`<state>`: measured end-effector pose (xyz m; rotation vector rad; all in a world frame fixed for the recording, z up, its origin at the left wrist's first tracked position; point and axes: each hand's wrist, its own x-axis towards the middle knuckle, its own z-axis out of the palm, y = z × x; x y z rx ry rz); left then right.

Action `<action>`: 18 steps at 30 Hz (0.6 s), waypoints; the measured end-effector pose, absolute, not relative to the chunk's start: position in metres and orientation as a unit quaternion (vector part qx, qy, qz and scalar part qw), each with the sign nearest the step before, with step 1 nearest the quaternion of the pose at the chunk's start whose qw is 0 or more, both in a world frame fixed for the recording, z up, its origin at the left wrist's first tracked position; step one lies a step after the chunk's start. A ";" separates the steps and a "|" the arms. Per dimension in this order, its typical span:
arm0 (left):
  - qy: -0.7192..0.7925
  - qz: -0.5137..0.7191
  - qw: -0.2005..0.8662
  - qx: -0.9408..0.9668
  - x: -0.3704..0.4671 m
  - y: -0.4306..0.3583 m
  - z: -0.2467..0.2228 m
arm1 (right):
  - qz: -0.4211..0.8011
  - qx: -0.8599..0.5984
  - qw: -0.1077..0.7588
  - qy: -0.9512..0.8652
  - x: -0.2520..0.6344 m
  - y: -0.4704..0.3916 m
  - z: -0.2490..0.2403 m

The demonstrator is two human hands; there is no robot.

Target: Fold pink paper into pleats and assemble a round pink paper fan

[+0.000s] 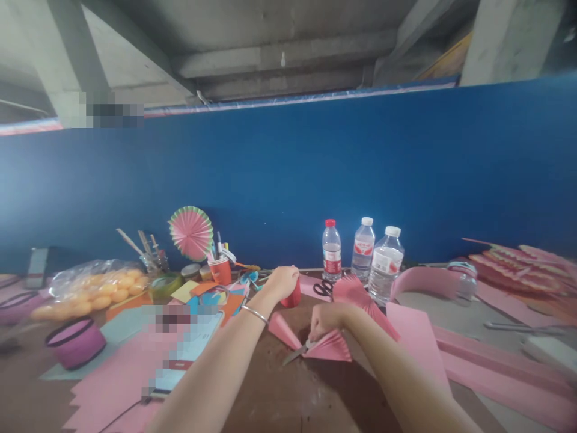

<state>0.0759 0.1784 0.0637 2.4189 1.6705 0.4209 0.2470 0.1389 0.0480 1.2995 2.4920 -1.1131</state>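
My left hand (283, 281), with a metal bangle on its wrist, is closed round a small red cylinder-shaped thing (293, 293) whose kind I cannot make out. My right hand (322, 320) holds scissors (295, 355), their blades pointing down and left, close above the brown tabletop (265, 385). Pink pleated paper (331, 347) fans out beneath and beside the right hand. Another pink folded strip (283, 329) lies to the left of the blades. Behind the right wrist lies more pink pleated paper (356, 294). Fingers hide the scissors' handles.
Three water bottles (332, 255) stand at the back, near black-handled scissors (323, 288). At left are an orange cup of pens (220, 270), a round pleated fan (191, 233), a bag of yellow balls (108, 285) and a purple basket (76, 343). Pink sheets (417, 343) lie at right.
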 end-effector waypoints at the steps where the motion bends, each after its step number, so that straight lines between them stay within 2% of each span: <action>1: 0.561 0.145 0.090 0.810 0.076 0.178 0.063 | -0.368 0.425 0.064 0.825 0.245 0.136 0.051; 9: 0.535 0.192 0.146 0.809 0.072 0.176 0.073 | -0.341 0.475 0.061 0.809 0.262 0.131 0.073; 14: 0.496 0.273 0.179 0.805 0.067 0.169 0.094 | -0.311 0.502 0.007 0.807 0.292 0.136 0.083; 18: 0.474 0.364 0.182 0.781 0.060 0.150 0.120 | -0.215 0.591 -0.057 0.775 0.310 0.144 0.081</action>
